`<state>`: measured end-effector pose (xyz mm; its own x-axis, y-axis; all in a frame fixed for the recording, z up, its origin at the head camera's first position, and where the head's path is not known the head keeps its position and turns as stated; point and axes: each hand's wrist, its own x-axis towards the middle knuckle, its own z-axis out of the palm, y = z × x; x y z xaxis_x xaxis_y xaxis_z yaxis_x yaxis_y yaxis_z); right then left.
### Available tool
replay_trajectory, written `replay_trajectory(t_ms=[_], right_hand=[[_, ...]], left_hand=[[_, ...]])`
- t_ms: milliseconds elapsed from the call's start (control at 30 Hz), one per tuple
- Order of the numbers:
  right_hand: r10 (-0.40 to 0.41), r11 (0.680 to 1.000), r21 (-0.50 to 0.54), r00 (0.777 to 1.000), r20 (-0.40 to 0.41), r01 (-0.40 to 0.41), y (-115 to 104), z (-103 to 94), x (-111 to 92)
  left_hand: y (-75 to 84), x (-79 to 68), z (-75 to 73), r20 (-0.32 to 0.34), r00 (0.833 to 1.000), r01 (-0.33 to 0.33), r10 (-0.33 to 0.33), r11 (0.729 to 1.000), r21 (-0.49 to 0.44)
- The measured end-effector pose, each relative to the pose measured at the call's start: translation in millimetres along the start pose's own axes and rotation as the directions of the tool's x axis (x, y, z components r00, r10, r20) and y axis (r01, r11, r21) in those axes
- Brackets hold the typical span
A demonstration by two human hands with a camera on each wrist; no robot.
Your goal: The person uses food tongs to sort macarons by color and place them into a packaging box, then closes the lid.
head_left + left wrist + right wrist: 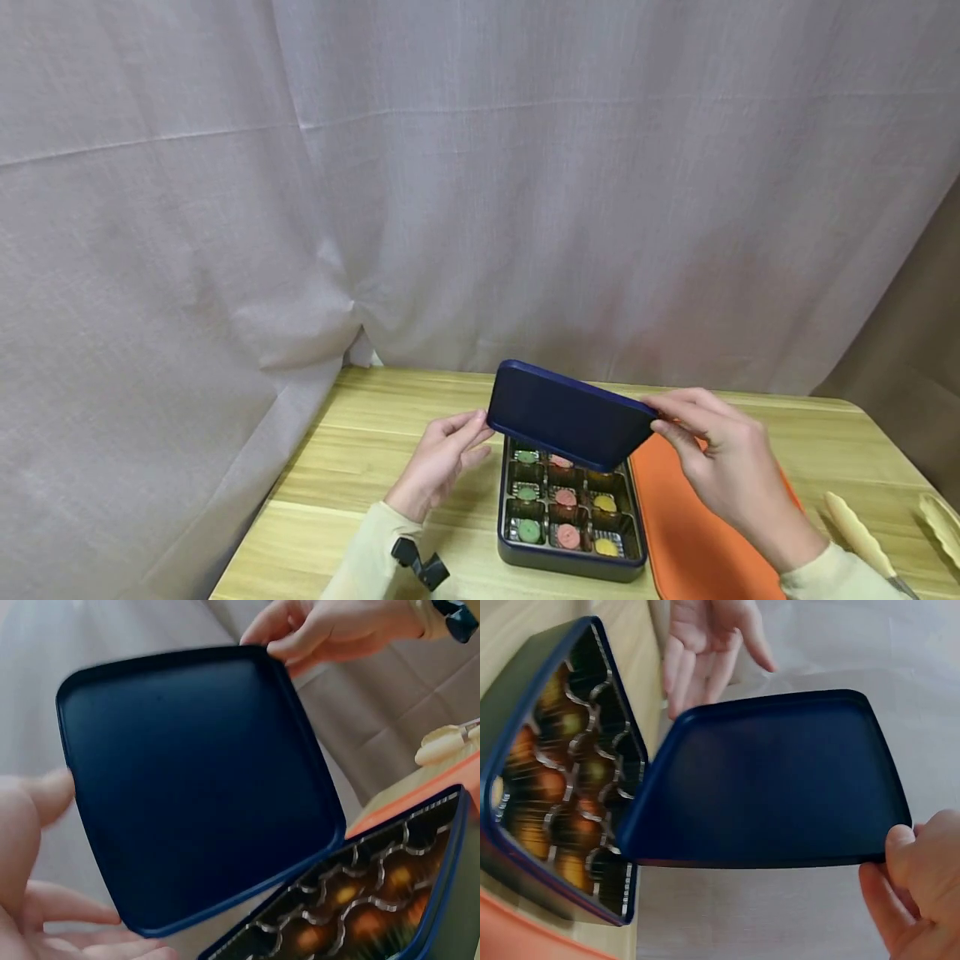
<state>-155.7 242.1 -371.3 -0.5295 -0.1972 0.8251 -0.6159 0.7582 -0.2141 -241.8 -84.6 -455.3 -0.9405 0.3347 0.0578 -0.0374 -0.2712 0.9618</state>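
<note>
A dark blue lid (566,412) is tilted up over the far end of a dark blue box (573,565). My right hand (720,450) pinches the lid's right corner between thumb and fingers. At the opposite side, my left hand (442,458) has its fingers loosely extended, with the thumb (54,796) right at the lid's edge. Inside the box, a divided insert holds small round pieces in rows: green (528,531), pink (567,536) and yellow (606,547). The lid hides the box's farthest part in the head view.
An orange mat (690,533) lies right of the box on the wooden table (405,400). Tongs with cream-coloured tips (858,529) rest at the far right. A grey curtain (525,208) hangs behind the table.
</note>
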Motion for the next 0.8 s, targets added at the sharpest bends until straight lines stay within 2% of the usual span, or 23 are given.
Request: replay_trajectory(t_ms=[133, 233, 400, 633, 800], right_hand=[[-0.115, 0.993, 0.014, 0.992, -0.052, 0.116, -5, 4.2, -9], [-0.203, 0.978, 0.021, 0.974, -0.104, 0.206, -12, 8.0, -14], [-0.290, 0.951, 0.065, 0.946, -0.146, 0.301, -21, 10.6, -23], [-0.431, 0.873, 0.143, 0.875, -0.219, 0.466, -29, 15.6, -32], [-0.495, 0.820, 0.196, 0.838, -0.230, 0.538, -33, 19.9, -41]], left_hand=[[-1.6, 1.6, -5.4, 0.048, 0.999, -0.003, 0.002, 1.000, 0.014], [-2.1, 1.1, -9.6, 0.102, 0.995, -0.015, 0.014, 1.000, 0.009], [-5.3, 0.0, -18.1, 0.200, 0.979, -0.042, 0.045, 0.999, -0.020], [-12.2, 1.2, -29.9, 0.306, 0.947, -0.098, 0.097, 0.995, -0.011], [-16.8, 1.8, -37.0, 0.363, 0.922, -0.141, 0.138, 0.990, -0.018]])
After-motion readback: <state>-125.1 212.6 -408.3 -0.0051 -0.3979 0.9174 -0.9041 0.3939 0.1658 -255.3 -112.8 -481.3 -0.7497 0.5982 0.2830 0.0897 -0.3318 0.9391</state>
